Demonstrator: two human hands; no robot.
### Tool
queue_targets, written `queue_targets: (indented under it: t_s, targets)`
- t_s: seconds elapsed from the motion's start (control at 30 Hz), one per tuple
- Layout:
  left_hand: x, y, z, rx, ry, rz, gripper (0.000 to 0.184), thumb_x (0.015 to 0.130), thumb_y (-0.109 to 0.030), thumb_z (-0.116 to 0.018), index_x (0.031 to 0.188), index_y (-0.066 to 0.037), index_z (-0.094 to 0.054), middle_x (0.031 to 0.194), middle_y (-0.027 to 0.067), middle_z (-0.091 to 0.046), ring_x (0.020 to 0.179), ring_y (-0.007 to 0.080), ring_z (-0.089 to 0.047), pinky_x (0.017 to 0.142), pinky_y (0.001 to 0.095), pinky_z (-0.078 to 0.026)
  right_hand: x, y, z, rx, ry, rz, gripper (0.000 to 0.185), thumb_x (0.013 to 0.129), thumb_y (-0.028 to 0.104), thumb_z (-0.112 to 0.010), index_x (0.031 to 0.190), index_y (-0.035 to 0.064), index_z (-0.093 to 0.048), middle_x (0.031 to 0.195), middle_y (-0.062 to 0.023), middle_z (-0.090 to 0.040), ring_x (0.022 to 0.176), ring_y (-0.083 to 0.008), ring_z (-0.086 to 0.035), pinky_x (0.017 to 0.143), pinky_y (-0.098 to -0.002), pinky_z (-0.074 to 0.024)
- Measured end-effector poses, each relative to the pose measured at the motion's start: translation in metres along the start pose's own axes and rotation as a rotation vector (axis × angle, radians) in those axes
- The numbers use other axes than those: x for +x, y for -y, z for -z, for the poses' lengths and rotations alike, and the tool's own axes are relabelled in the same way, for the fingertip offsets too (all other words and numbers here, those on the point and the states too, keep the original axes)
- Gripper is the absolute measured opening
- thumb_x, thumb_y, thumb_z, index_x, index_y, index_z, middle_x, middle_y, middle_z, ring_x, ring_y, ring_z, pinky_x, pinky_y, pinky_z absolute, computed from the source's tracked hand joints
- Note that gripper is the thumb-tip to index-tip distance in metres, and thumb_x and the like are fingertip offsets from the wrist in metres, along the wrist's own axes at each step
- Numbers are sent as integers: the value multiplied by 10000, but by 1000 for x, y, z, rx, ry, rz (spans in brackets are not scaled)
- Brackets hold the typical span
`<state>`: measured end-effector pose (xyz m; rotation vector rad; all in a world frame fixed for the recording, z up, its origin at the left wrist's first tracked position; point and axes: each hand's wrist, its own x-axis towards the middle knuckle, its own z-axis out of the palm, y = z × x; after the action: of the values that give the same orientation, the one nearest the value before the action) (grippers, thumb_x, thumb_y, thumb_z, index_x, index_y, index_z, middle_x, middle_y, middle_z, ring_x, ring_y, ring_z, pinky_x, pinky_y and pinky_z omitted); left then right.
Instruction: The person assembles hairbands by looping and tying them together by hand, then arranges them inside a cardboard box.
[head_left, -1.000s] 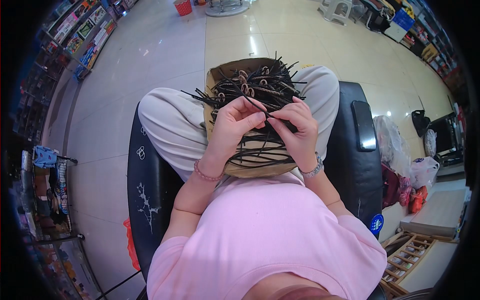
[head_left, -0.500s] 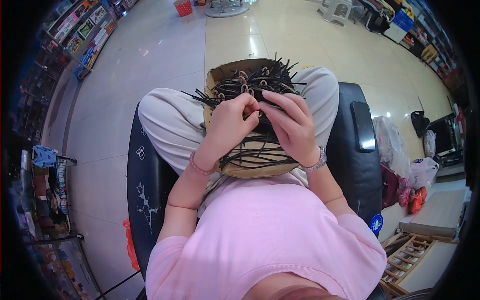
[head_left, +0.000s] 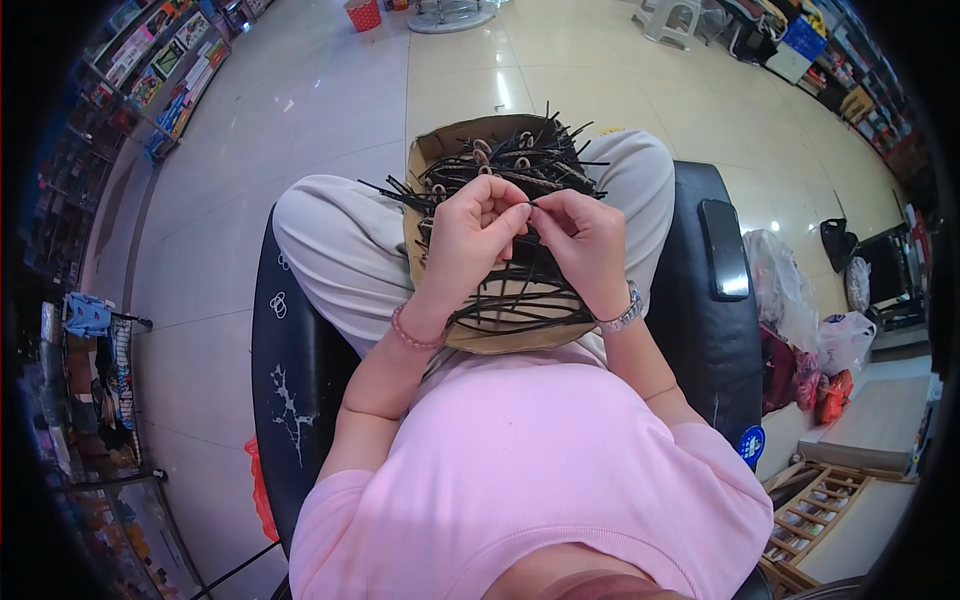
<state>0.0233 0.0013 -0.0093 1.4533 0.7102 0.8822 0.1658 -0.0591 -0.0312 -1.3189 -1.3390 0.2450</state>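
Observation:
A cardboard box (head_left: 428,150) rests on my lap, filled with black cords (head_left: 560,150) and several small brown loops (head_left: 482,150). Over its middle, my left hand (head_left: 475,235) and my right hand (head_left: 585,240) meet at the fingertips. Both hands are closed in a pinch on a thin black cord, of which only a short dark piece shows between the fingers. More black cords (head_left: 520,308) lie loosely across the near part of the box, below my hands.
A phone (head_left: 724,250) lies on the black armrest at my right. Rubber bands (head_left: 278,304) sit on the left armrest. Plastic bags (head_left: 780,280) are on the floor at the right, and a shelf (head_left: 165,60) stands at the far left.
My right hand, whose fingers were spread half a second ago, has closed into a pinch against my left fingertips. My left hand has shifted slightly to the right.

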Motion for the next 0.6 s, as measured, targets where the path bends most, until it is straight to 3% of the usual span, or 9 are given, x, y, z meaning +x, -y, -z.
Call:
queue_targets:
  t_s: [0.6]
  targets:
    - [8, 10, 5, -151, 17, 49, 81, 863, 3, -662, 920, -3, -604, 748, 35, -613, 572, 64, -512, 519, 168, -427, 7, 1, 2, 115, -42, -99, 32, 806, -12, -704, 819, -9, -675, 624, -27, -618, 510, -79, -483, 470, -213, -398]
